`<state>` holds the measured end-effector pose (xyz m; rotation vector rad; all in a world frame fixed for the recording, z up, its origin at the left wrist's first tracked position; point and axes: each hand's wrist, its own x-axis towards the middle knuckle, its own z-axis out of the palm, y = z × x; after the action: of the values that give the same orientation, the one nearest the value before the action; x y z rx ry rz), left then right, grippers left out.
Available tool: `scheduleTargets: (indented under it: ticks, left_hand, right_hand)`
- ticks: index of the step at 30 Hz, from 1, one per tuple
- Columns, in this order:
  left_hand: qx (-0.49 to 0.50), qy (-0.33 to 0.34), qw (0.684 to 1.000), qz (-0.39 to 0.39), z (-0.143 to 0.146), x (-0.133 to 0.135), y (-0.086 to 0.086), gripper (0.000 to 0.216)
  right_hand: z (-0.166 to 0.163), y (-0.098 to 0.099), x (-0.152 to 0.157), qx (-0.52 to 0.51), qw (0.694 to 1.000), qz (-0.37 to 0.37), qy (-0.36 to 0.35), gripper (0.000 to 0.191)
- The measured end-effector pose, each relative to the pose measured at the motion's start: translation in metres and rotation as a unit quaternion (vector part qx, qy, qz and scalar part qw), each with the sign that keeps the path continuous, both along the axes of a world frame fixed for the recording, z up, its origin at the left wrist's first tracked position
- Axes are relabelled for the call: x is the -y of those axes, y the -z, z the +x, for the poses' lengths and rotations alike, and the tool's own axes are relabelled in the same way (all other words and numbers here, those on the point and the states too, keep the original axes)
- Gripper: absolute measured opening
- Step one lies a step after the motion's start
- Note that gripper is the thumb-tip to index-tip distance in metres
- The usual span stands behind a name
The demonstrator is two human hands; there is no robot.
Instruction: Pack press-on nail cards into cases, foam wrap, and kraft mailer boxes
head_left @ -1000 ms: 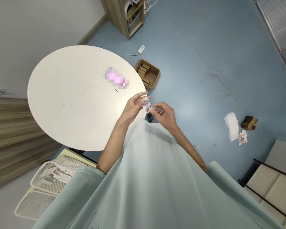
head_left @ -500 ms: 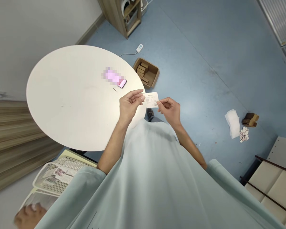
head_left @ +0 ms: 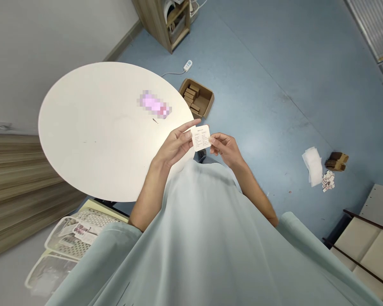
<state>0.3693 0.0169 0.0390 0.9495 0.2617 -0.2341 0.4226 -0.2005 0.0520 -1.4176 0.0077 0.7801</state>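
A small white card (head_left: 201, 137) with fine printed text is held in front of me, just past the near right edge of the round white table (head_left: 92, 140). My left hand (head_left: 175, 144) pinches its left edge, forefinger stretched over the top. My right hand (head_left: 225, 148) pinches its right edge with fingers curled. The card's printed white face is turned toward me.
A pink blurred object (head_left: 155, 105) lies on the table. On the blue floor are a cardboard box (head_left: 198, 97) of brown blocks, a power strip (head_left: 188, 65), white paper (head_left: 312, 165), small cards (head_left: 328, 180) and a brown item (head_left: 336, 161). A perforated tray (head_left: 73, 233) of packets sits lower left.
The small item showed a patterned face a second ago; it was turned to its white printed side. My hands have since drawn slightly closer together, tilting the card.
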Motion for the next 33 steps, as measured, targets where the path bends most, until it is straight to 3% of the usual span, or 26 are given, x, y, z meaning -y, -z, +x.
scheduleTargets:
  ticks: [4,7,10,14,18,22,25,28,33]
  left_hand:
    - [-0.008,0.000,1.000,-0.005,-0.002,0.002,-0.005,0.084]
    - [-0.018,-0.029,0.999,0.022,-0.003,0.003,-0.004,0.081]
    - [-0.024,-0.073,0.995,0.070,-0.004,0.004,0.000,0.081]
    - [-0.019,-0.131,0.980,0.146,-0.006,0.008,0.003,0.082]
    - [-0.014,-0.160,0.970,0.183,-0.008,0.014,0.001,0.082]
    - [-0.009,-0.176,0.965,0.194,-0.012,0.014,0.000,0.081]
    - [-0.010,-0.196,0.959,0.205,-0.016,0.008,0.003,0.077]
    - [-0.023,-0.204,0.957,0.206,-0.020,0.002,0.006,0.074]
    - [-0.024,-0.210,0.955,0.207,-0.021,-0.002,0.002,0.062]
  right_hand:
    - [-0.001,0.009,-0.005,-0.011,1.000,-0.008,-0.021,0.059]
    - [-0.003,0.009,-0.008,0.051,0.997,-0.065,0.007,0.062]
    - [-0.008,0.000,-0.012,0.143,0.981,-0.130,0.029,0.060]
    - [-0.017,-0.018,-0.020,0.253,0.949,-0.186,-0.024,0.050]
    - [-0.022,-0.023,-0.028,0.307,0.923,-0.230,-0.036,0.038]
    - [-0.017,-0.021,-0.028,0.294,0.929,-0.225,-0.007,0.037]
    - [-0.008,-0.017,-0.022,0.240,0.952,-0.190,0.022,0.041]
    - [0.001,-0.012,-0.017,0.166,0.975,-0.150,0.011,0.051]
    - [0.006,-0.006,-0.015,0.128,0.985,-0.118,-0.006,0.056]
